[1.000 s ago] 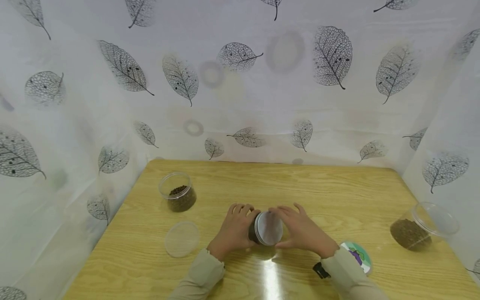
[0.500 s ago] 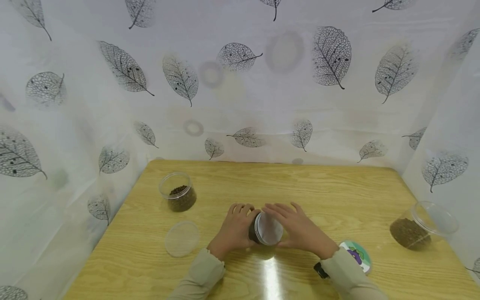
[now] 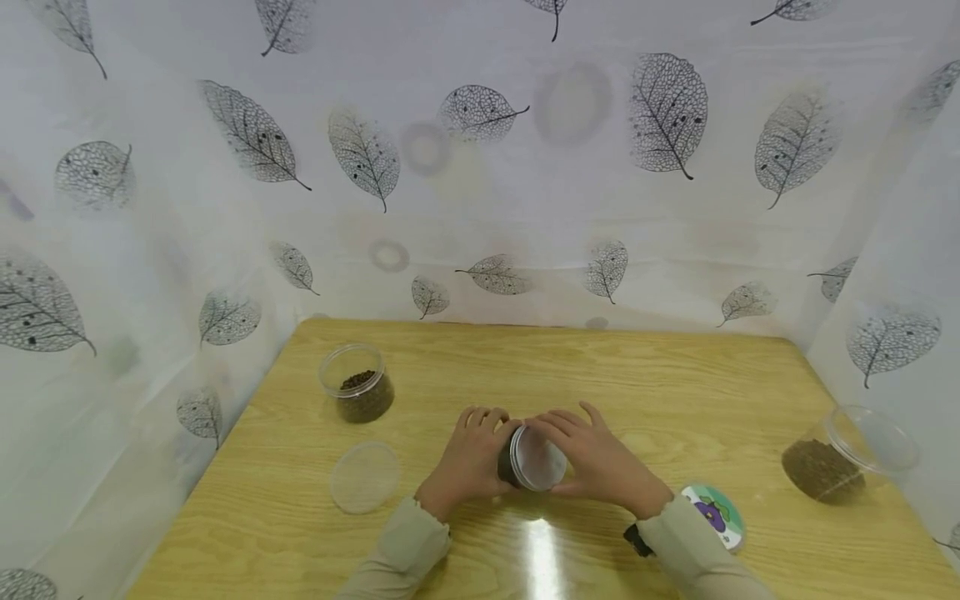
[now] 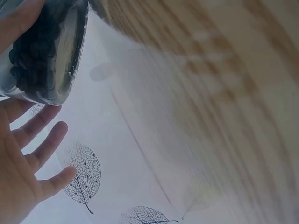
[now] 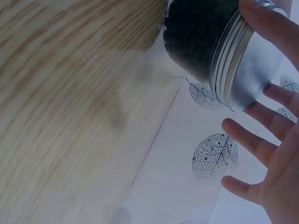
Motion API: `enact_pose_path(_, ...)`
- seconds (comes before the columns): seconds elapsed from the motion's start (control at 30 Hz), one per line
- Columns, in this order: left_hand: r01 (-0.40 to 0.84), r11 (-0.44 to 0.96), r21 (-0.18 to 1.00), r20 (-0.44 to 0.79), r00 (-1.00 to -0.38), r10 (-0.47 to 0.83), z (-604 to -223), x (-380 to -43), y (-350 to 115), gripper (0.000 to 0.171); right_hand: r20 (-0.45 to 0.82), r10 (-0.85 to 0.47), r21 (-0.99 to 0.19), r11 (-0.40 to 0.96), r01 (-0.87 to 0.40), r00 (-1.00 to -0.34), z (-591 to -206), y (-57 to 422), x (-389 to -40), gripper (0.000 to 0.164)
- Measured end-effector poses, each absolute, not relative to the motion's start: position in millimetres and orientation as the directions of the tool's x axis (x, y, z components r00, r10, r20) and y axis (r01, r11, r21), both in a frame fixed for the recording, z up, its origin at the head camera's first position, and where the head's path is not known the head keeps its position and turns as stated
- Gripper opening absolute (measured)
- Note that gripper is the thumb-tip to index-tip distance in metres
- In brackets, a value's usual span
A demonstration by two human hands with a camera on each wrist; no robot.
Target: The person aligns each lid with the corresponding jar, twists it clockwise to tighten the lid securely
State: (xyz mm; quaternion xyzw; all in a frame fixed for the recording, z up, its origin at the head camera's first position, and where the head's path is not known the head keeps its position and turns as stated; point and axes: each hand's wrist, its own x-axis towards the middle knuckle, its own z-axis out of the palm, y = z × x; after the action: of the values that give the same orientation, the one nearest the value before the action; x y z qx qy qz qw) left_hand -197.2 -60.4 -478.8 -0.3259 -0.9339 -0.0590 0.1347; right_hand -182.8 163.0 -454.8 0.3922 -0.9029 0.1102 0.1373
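A clear jar [image 5: 201,42] with dark, bean-like pieces inside is held tilted over the middle of the table, its round silver lid [image 3: 542,458] facing right. My left hand [image 3: 471,458] grips the jar's body from the left, thumb on the near side and fingers round the far side. In the left wrist view, the dark contents [image 4: 35,58] show through the wall, and the outer fingers spread loose. On the right, my right hand [image 3: 603,460] pinches the silver lid by its rim between thumb and first fingers, with the other fingers spread clear.
An open clear tub [image 3: 363,400] of brown pellets stands at the back left, a clear round lid [image 3: 365,477] before it. Another open tub [image 3: 822,471] with brown contents stands far right. A disc with a purple eggplant picture [image 3: 714,515] lies beside the right sleeve.
My right fingers have shifted slightly left along the far rim of the silver lid. The left hand and jar stay in place.
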Motion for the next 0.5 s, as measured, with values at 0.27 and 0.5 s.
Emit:
enact_pose_path(0.27, 0.627, 0.779, 0.012, 0.323, -0.74, 0.591, -481.6, -198.4, -59.5, 0.085, 0.328, -0.619, -0.101, 0.728, -0.678, -0.714, -458.3, 161.6, -178.7, 0.099)
enact_pose_path(0.5, 0.627, 0.779, 0.014, 0.327, -0.739, 0.589, -482.8, -197.5, -58.5, 0.085, 0.355, -0.567, -0.092, 0.77, -0.632, -0.743, -461.8, 159.9, -175.2, 0.097)
